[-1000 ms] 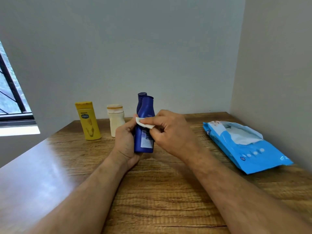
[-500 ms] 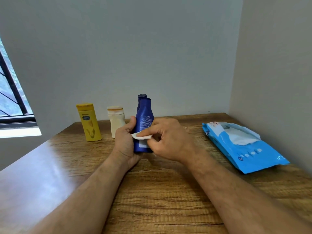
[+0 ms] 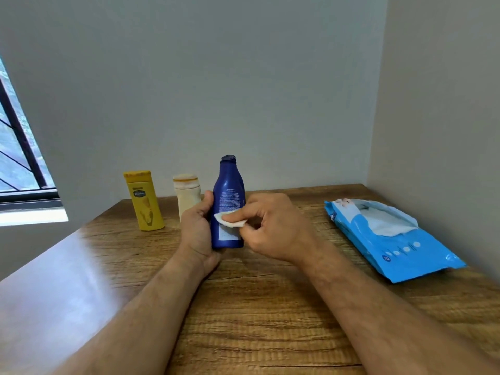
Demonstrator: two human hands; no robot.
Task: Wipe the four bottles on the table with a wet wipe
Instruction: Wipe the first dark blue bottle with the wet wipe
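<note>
My left hand [image 3: 197, 234] grips a dark blue bottle [image 3: 228, 193] upright at the middle of the table, its back label facing me. My right hand [image 3: 273, 228] pinches a folded white wet wipe [image 3: 230, 220] and presses it against the bottle's lower half. Just behind the held bottle the cap of a second blue bottle [image 3: 228, 157] peeks out; the rest of it is hidden. A yellow bottle [image 3: 143, 201] and a cream bottle [image 3: 186, 193] stand at the back left near the wall.
A blue pack of wet wipes [image 3: 400, 247] lies open at the right, near the side wall. The wooden table [image 3: 257, 307] fills a room corner. A window [image 3: 19, 158] is at the far left.
The wipe in my right hand has slid down the blue bottle from its upper body to its lower half. The bottle has turned slightly in my left hand.
</note>
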